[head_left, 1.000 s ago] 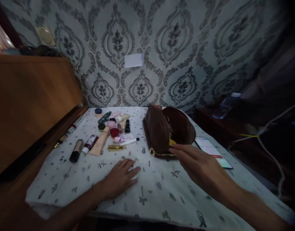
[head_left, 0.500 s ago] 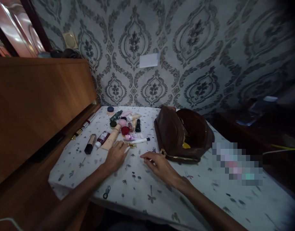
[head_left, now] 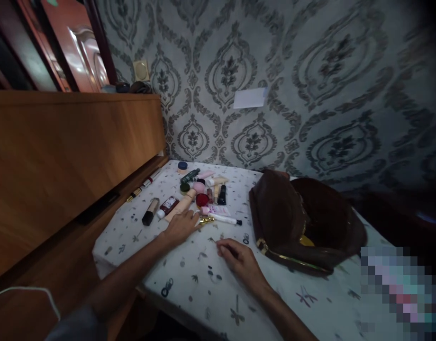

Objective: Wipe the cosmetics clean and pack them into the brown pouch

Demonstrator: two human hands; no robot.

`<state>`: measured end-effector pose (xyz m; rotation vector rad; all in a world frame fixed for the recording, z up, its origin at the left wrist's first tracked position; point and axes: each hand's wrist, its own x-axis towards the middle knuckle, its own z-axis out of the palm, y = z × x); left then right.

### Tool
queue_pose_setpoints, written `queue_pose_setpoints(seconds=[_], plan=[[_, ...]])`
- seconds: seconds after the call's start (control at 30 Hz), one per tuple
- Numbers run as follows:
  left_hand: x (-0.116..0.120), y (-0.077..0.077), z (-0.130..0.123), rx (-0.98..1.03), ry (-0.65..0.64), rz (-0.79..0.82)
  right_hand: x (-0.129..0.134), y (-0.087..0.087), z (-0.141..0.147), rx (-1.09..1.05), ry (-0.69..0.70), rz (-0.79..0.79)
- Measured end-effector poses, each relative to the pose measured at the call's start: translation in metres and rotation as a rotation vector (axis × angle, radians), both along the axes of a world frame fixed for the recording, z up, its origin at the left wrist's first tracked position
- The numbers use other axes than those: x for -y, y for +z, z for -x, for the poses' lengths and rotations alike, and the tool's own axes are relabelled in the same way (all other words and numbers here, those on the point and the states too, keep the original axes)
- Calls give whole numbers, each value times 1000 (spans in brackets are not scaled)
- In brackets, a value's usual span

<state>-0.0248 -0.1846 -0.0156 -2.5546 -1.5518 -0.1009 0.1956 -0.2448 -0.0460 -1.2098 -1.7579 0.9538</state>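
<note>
My left hand [head_left: 182, 227] rests low over the near edge of a group of cosmetics. Its fingers are stretched out beside a small gold tube [head_left: 206, 220] and the lower end of a peach squeeze tube [head_left: 182, 204]. Just beyond lie a white tube with a black cap [head_left: 223, 219], a pink-and-white tube [head_left: 214, 210] and a red jar [head_left: 202, 200]. My right hand [head_left: 239, 258] hovers over or rests on the patterned cloth, fingers curled in towards the thumb; nothing shows between them. To its right stands an open brown bag [head_left: 278, 222] with something yellow inside.
A dark red bottle with a white cap [head_left: 169, 206] and a black-ended bottle [head_left: 151, 211] lie left of the group. A blue-lidded jar [head_left: 182, 167] stands at the back. A wooden panel [head_left: 79, 137] borders the left; patterned wall rises behind. A blurred patch covers something at right.
The view has turned left, so the table's things appear shifted right. My right hand's fingers have curled in more. My left hand stays by the gold tube.
</note>
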Motion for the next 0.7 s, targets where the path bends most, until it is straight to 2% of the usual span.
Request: queue_pose_setpoints(seconds=[0.3, 0.43, 0.57, 0.63, 0.7], plan=[[-4, 11, 9, 28, 63, -5, 2, 5, 1, 70, 8, -30], [0, 25, 28, 85, 238, -88, 4, 7, 1, 61, 13, -26], [8, 35, 63, 129, 484, -216, 5, 11, 1, 62, 22, -39], [13, 34, 81, 135, 556, -212, 4, 11, 1, 63, 25, -54], [18, 32, 94, 170, 591, -128, 4, 12, 2, 71, 30, -70]])
